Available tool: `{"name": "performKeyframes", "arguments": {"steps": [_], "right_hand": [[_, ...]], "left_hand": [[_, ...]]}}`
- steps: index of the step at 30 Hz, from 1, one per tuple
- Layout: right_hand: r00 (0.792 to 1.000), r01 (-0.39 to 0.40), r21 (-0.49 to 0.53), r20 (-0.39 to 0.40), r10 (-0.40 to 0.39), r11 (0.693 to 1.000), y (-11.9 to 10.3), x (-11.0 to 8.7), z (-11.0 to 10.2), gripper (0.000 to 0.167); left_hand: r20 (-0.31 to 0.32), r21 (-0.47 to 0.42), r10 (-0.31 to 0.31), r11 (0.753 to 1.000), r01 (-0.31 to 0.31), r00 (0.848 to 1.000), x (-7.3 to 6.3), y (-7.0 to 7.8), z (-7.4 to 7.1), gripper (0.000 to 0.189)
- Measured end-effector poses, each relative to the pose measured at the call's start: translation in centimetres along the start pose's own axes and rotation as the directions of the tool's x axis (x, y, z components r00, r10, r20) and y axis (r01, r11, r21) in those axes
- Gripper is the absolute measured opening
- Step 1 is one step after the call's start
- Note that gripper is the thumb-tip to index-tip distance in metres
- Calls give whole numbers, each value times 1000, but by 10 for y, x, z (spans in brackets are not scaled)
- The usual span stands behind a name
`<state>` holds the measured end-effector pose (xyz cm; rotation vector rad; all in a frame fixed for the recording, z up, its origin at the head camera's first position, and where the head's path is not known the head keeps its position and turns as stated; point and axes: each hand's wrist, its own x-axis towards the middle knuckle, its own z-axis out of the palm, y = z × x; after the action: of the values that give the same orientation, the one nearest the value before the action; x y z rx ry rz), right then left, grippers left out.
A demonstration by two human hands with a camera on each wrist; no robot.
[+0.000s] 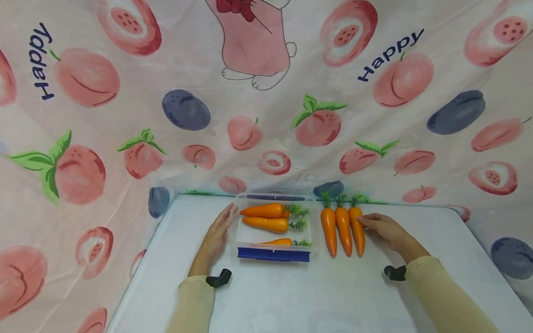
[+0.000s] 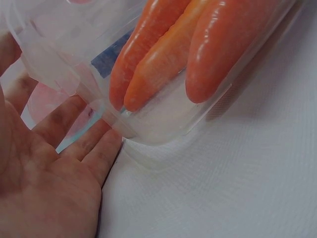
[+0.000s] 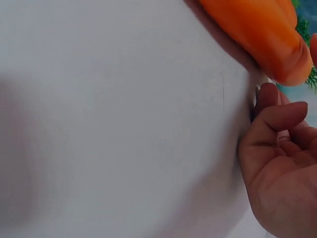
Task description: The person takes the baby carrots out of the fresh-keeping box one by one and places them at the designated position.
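A clear plastic box [image 1: 233, 231] with blue clasps holds several orange carrots [image 1: 265, 225] with feathery green tops. My left hand [image 1: 216, 233] rests against the left wall of the box, fingers stretched out along it in the left wrist view [image 2: 49, 168]. To the right of the box, three carrots lie side by side, tips towards me. With its fingertips my right hand [image 1: 385, 230] pinches the rightmost carrot [image 1: 357, 231] near its leafy end. Curled fingers show below that carrot [image 3: 267, 39] in the right wrist view; part of the grip is out of frame.
A white table [image 1: 270, 296] carries everything. Behind and at the sides hangs a pink cloth [image 1: 266, 106] printed with fruit. The blue front clasp flap [image 1: 273, 254] of the box hangs outward. Each wrist wears a small black camera [image 1: 219, 278].
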<state>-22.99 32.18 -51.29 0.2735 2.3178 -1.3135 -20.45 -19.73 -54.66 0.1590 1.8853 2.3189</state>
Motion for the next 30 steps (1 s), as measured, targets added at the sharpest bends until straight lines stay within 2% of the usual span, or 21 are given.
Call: {"name": "performKeyframes", "arguments": {"steps": [9,15,23,30], "right_hand": [[1000,-2,126,-14,4,992,-7,-12,-8,88],[1000,26,91,-14,-25,995,-21,-16,-12,87],[993,100,76,54,-104,992,-41,-21,-16,86],[989,84,114,110,-97,990,-58,-23,-14,82]], "left_hand": [[6,15,1,1000,-1,1000,0,0,0,53],[4,20,5,1000,-5,1000,0,0,-2,54],[-5,24,-4,1000,4,1000,1,-3,-3,54],[-9,19,-12,1000,12,1000,1,-3,-3,54]]}}
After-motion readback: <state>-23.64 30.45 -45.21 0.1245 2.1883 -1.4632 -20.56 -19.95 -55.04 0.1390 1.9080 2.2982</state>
